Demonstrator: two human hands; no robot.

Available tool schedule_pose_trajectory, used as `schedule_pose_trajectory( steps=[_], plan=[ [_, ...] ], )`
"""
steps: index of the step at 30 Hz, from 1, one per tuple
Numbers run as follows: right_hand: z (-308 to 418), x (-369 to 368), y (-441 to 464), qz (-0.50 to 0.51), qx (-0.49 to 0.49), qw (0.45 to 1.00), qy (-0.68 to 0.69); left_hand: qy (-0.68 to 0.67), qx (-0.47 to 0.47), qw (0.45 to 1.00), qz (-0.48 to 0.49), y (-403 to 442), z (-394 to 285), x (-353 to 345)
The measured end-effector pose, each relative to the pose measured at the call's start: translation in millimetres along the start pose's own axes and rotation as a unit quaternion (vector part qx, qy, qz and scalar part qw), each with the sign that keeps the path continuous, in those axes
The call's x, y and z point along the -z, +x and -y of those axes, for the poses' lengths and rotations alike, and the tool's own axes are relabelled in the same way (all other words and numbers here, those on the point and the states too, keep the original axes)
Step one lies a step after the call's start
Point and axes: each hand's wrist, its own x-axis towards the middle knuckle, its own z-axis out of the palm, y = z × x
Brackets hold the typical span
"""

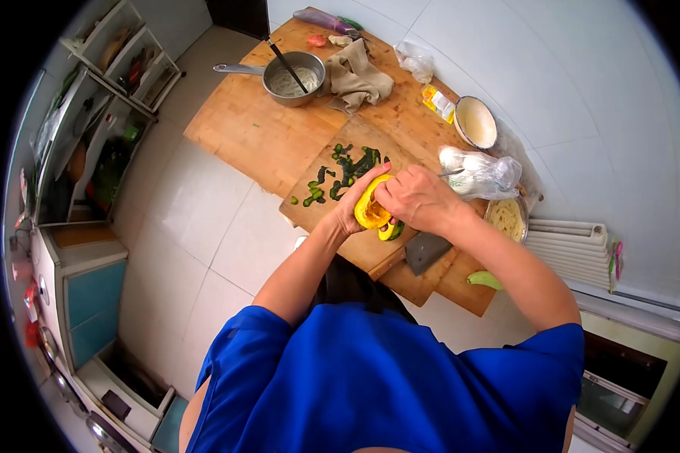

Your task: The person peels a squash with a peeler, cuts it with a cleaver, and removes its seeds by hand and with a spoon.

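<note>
My left hand (353, 204) cradles a peeled yellow squash piece (370, 208), its hollow orange inside facing up. My right hand (419, 198) is closed over the squash's edge, fingers at the hollow. A thin metal handle (451, 173) sticks out beyond it, apparently from its grip; the working end is hidden. Under the squash lies another squash piece (391, 231) with some green skin. Dark green peelings (347, 167) are scattered on the cutting board (378, 136) beneath my hands. A cleaver (427, 252) rests by the board's near right corner.
On the wooden table (234, 128) stand a saucepan (295, 78) and a crumpled cloth (359, 75). Along the wall are an enamel bowl (475, 121), a plastic bag of white items (480, 170), a bowl of pale food (506, 217) and a yellow packet (438, 103). A light green piece (484, 280) lies near the edge.
</note>
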Motion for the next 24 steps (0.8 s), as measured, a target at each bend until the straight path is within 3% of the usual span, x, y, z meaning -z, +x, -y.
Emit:
schedule_pose_trajectory(
  steps=[8,12,16,24],
  plan=[
    [0.3,-4.3,8.6,0.064,0.020,0.996,0.054,0.027,-0.012,0.998,-0.052,-9.3,-0.6,-4.5],
    [-3.9,2.0,5.2,0.006,0.005,0.998,0.058,0.071,-0.046,0.988,-0.126,-8.4,-2.8,-10.3],
    [-0.8,12.2,6.8,-0.015,-0.054,0.998,-0.008,0.087,-0.031,0.988,-0.122,-9.3,-2.2,-7.7],
    [2.4,12.6,4.3,-0.021,-0.095,0.995,0.014,0.084,-0.027,0.994,-0.068,-10.7,0.3,-6.9]
  ],
)
